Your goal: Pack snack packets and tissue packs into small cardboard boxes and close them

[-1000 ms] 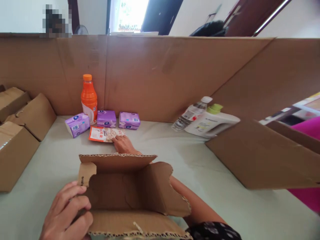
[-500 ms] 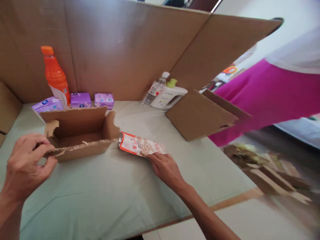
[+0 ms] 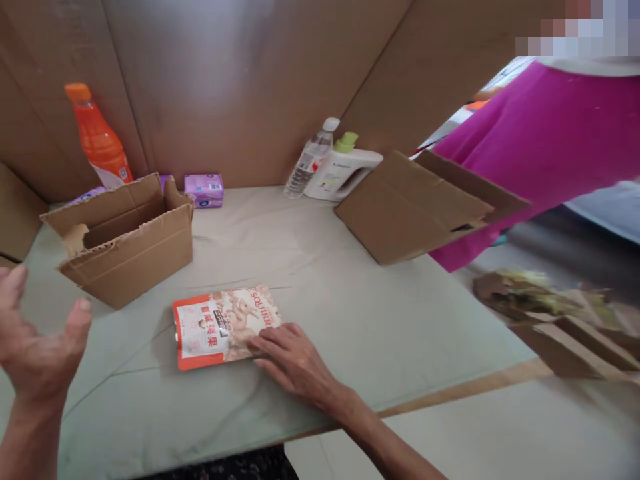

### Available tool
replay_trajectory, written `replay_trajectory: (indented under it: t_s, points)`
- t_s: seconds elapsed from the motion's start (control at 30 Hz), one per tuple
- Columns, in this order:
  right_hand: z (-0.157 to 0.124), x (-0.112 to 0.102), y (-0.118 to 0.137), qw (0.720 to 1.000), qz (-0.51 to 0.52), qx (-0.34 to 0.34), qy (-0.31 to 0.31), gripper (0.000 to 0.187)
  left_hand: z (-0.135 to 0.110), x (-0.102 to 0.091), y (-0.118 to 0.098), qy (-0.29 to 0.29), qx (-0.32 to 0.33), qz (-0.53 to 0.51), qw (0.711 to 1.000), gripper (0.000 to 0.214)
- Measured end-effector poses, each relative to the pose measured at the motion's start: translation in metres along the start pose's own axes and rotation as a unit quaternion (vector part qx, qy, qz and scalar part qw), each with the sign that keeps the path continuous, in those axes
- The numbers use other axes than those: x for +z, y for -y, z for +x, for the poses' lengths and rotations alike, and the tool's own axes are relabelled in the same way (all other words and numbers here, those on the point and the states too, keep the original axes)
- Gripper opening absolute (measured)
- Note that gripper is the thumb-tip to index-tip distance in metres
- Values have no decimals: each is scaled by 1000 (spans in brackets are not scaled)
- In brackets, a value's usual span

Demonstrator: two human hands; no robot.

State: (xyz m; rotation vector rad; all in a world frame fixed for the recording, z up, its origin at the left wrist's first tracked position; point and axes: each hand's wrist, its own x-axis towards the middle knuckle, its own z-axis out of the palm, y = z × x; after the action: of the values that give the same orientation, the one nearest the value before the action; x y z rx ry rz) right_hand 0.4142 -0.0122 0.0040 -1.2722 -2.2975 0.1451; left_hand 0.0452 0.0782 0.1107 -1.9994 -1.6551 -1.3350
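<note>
My right hand point(image 3: 299, 365) has its fingers over the right end of a snack pouch point(image 3: 220, 328), with the thumb at the near edge. The pouch is orange and white with nuts pictured on it, and lies flat at the front of the table. At the left edge, my left hand point(image 3: 43, 343) is raised with fingers apart and nothing in it; part of it is out of frame. Beyond that hand stands an open-topped cardboard box point(image 3: 145, 257) with torn edges, turned at an angle. The box's floor is hidden.
Behind the box are an orange drink bottle point(image 3: 103, 143) and purple tissue packs point(image 3: 204, 191). A water bottle point(image 3: 311, 160), a white jug point(image 3: 343, 175) and another cardboard box point(image 3: 407, 213) stand back right. Cardboard panels point(image 3: 240, 93) wall the back; a person in magenta point(image 3: 550, 127) stands right.
My left hand has let go of the box and opened. The box now sits turned, its near side angled. The pouch has come nearer and left with my right hand, and lies flatter.
</note>
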Motion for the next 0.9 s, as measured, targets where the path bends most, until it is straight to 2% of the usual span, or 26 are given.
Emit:
replay_trajectory:
  t_s: [0.1, 0.17, 0.23, 0.3, 0.4, 0.47, 0.53, 0.57, 0.6, 0.63, 0.7, 0.77, 0.83, 0.9]
  points:
    - [1, -1, -10, 997, -5, 72, -32, 29, 12, 2, 4, 14, 16, -46, 999, 75]
    - [-1, -2, -22, 987, -25, 153, -44, 32, 23, 10, 7, 48, -17, -53, 997, 53]
    - [-2, -2, -33, 970, -16, 239, -26, 36, 34, 21, 10, 71, -46, -75, 994, 31]
    - [-3, -2, -39, 953, 10, 303, -3, 38, 45, 33, 14, 99, -56, -117, 987, 20]
    - [0, 0, -39, 938, 32, 344, 16, 40, 56, 43, 17, 144, -57, -163, 974, 22]
    - [5, 2, -37, 934, 35, 354, 19, 42, 54, 40, 15, 124, -62, -182, 973, 44]
    - [10, 6, -36, 930, 40, 365, 19, 44, 39, 32, 9, 40, -61, -184, 980, 66]
    - [13, 8, -36, 928, 43, 369, 19, 45, 27, 27, 4, 4, -59, -174, 983, 68]
    - [16, 9, -36, 926, 47, 374, 19, 45, 11, 23, -2, -4, -53, -157, 986, 63]
    - [18, 10, -36, 924, 53, 378, 20, 45, -7, 22, -8, 19, -46, -138, 989, 55]
    - [22, 10, -36, 921, 72, 383, 25, 43, -45, 25, -22, 165, -17, -109, 980, 42]
    - [26, 8, -35, 919, 99, 379, 34, 41, -77, 34, -36, 279, -1, -105, 955, 40]
    - [29, 6, -31, 920, 136, 365, 41, 39, -98, 44, -46, 317, -6, -113, 942, 40]
    - [31, 4, -26, 921, 176, 344, 44, 36, -105, 48, -50, 326, -14, -120, 938, 39]
